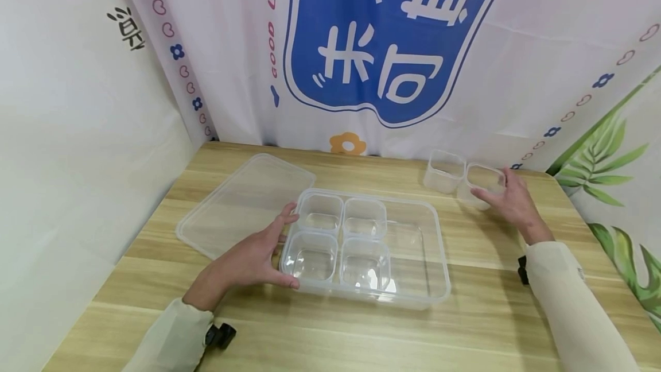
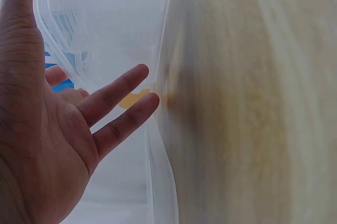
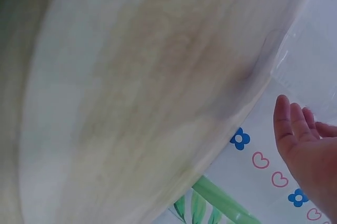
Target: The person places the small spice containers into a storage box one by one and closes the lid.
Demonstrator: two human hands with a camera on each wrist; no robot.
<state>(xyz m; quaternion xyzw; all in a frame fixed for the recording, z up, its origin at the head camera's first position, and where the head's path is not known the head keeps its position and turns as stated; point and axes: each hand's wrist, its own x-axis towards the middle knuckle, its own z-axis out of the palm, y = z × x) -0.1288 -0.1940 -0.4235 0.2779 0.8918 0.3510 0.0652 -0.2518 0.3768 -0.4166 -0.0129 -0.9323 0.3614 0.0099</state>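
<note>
A clear rectangular plastic box [image 1: 438, 268] stands on the table, with several small square clear containers [image 1: 312, 260] filling its left and middle parts. Spread around the box's left end is my left hand [image 1: 256, 256], thumb by the front corner and index finger at the back-left rim; two other fingers extend straight in the left wrist view. At the back right, my right hand [image 1: 508, 202] holds a small clear container [image 1: 477, 188] between thumb and fingers. Another such container [image 1: 444, 172] stands right beside it. The right wrist view shows those fingers [image 3: 297, 121] against clear plastic.
A flat translucent lid [image 1: 242, 205] lies on the wooden table [image 1: 320, 337], left of and partly behind the box. A printed cloth [image 1: 237, 102] hangs along the table's back edge. More cloth with green leaves [image 1: 599, 159] hangs at the right.
</note>
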